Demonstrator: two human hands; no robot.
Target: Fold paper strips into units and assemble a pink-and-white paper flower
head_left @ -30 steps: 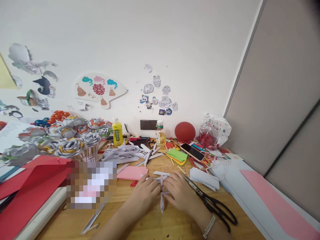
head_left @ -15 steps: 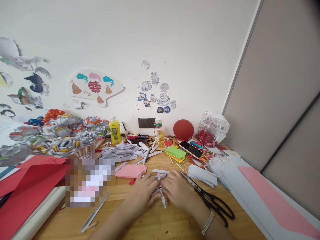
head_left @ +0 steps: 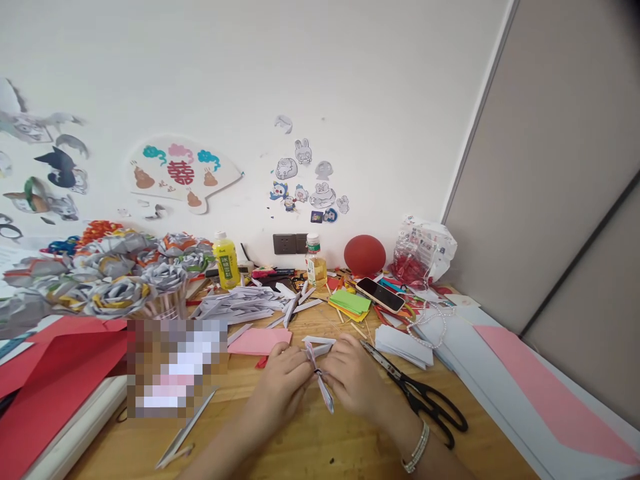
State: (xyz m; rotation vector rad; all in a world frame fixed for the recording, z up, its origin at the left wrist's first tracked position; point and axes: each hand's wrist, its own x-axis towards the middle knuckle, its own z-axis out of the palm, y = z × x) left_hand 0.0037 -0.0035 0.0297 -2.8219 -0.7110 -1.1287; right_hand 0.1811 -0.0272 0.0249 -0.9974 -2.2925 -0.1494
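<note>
A bundle of narrow folded paper strips [head_left: 327,395], white with pink edges, stands between my two hands over the wooden table. Something dark and thin, like a tie, sits round its middle. My left hand [head_left: 286,373] is closed, its fingertips pinching at the middle from the left. From the other side my right hand [head_left: 353,373] is closed too, fingers bent against the same spot. Their grip partly hides the tie. Folded white paper [head_left: 320,346] lies just behind the hands. Black-handled scissors [head_left: 415,390] lie beside my right hand, and pink paper [head_left: 260,341] is left of my left hand.
Paper flowers [head_left: 120,293] and red paper [head_left: 65,387] crowd the left. Folded white strips [head_left: 240,303], a yellow bottle [head_left: 227,263], a clear bottle [head_left: 316,263], green paper [head_left: 351,301] and a phone [head_left: 381,295] sit behind. White sheets [head_left: 403,347] are at right.
The folded paper bundle has tilted, its upper end leaning further left. My fingers have shifted slightly around its middle. The whole view has moved a little.
</note>
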